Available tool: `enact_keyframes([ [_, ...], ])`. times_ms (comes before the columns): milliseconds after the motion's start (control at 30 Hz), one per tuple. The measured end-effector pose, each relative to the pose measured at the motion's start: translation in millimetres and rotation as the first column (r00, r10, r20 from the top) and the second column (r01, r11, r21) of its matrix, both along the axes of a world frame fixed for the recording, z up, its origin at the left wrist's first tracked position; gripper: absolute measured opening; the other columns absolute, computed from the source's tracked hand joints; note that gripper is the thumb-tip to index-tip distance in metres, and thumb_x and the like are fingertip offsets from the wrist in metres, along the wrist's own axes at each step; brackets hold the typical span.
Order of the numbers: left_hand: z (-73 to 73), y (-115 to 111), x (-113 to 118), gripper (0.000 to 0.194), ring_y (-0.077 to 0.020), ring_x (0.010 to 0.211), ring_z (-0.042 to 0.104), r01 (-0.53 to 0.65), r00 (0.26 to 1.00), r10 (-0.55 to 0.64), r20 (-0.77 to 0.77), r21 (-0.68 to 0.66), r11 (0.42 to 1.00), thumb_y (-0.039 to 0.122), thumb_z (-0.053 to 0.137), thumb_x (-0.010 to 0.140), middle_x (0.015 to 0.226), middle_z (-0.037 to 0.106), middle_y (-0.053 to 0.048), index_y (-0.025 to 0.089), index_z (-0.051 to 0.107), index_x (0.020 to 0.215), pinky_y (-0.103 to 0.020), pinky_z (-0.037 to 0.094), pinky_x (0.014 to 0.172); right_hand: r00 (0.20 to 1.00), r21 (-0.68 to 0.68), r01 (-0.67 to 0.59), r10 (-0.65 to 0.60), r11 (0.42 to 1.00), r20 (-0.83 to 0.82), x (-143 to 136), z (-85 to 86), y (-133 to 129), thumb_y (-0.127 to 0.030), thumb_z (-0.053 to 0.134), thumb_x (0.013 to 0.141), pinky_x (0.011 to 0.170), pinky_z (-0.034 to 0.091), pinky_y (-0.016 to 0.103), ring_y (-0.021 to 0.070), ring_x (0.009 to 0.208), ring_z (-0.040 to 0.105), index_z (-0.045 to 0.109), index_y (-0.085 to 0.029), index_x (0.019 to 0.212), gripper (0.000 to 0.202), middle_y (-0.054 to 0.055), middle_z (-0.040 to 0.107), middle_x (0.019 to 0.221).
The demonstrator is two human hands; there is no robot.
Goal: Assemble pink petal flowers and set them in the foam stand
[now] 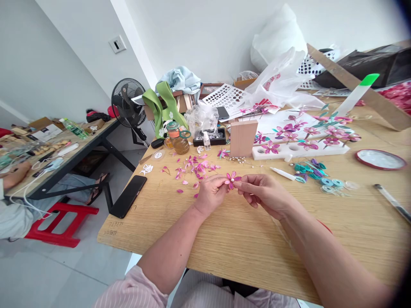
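A small magenta artificial flower [230, 181] with a pearl-like bead at its centre is held above the table between my two hands. My left hand [210, 193] pinches it from the left, fingers closed. From the right, my right hand [263, 191] touches a petal with thumb and index finger pressed together, its other fingers loosely curled. Loose pink petals [199, 167] lie scattered just beyond my left hand. Behind the flower, several pearl beads [239, 159] rest near a wooden block [243, 139]. Finished-looking pink flowers [308, 144] stand in a white foam strip [334, 152] at the right.
A black phone [128, 196] lies at the table's left edge. Behind the petals stand a glass jar [178, 139] and a small clear bottle [206, 140]. To the right are a white pen [282, 173], thread spools [332, 184] and a red-rimmed dish [380, 159]. Another person's arm [16, 174] rests on the left table.
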State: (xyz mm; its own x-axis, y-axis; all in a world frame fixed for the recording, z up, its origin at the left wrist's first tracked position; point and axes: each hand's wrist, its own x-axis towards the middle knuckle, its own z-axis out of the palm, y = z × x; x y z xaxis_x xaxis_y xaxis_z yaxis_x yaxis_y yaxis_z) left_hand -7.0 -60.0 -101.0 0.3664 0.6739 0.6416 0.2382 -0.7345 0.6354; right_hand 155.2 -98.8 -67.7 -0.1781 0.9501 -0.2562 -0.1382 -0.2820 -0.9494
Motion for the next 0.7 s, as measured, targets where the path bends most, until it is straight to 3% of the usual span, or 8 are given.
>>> enact_keyframes([
  [200,1.0,0.2,0.1,0.030,-0.0112,0.057,0.056,0.025,0.999,-0.025,0.023,-0.003,1.000,0.024,0.050,0.088,0.057,0.060,-0.002,0.015,0.059,0.060,-0.023,0.045,0.057,1.000,0.003,0.020,-0.020,1.000,0.005,-0.6,-1.7,0.5,-0.047,0.078,0.057,0.033,0.027,0.019,0.0057,0.038,0.039,0.057,-0.016,0.054,0.037,-0.002,0.051,0.046],
  [500,-3.9,1.6,-1.0,0.031,-0.0114,0.055,0.058,0.035,0.998,-0.031,0.051,-0.069,0.997,0.036,0.053,0.087,0.058,0.062,-0.002,0.015,0.065,0.066,-0.023,0.047,0.056,0.999,0.008,0.042,-0.042,0.999,-0.003,-2.4,-1.3,0.3,-0.041,0.080,0.054,0.033,0.027,0.019,0.0057,0.038,0.040,0.056,-0.016,0.055,0.035,-0.004,0.049,0.046],
  [700,-3.6,1.4,-1.3,0.030,-0.0103,0.054,0.057,0.034,0.998,-0.030,0.050,-0.094,0.995,0.032,0.053,0.087,0.059,0.062,-0.002,0.015,0.064,0.065,-0.021,0.046,0.053,0.998,0.030,0.056,-0.056,0.998,0.005,-4.2,-2.2,0.4,-0.042,0.081,0.055,0.033,0.027,0.019,0.0049,0.038,0.039,0.056,-0.016,0.054,0.035,-0.004,0.048,0.047],
])
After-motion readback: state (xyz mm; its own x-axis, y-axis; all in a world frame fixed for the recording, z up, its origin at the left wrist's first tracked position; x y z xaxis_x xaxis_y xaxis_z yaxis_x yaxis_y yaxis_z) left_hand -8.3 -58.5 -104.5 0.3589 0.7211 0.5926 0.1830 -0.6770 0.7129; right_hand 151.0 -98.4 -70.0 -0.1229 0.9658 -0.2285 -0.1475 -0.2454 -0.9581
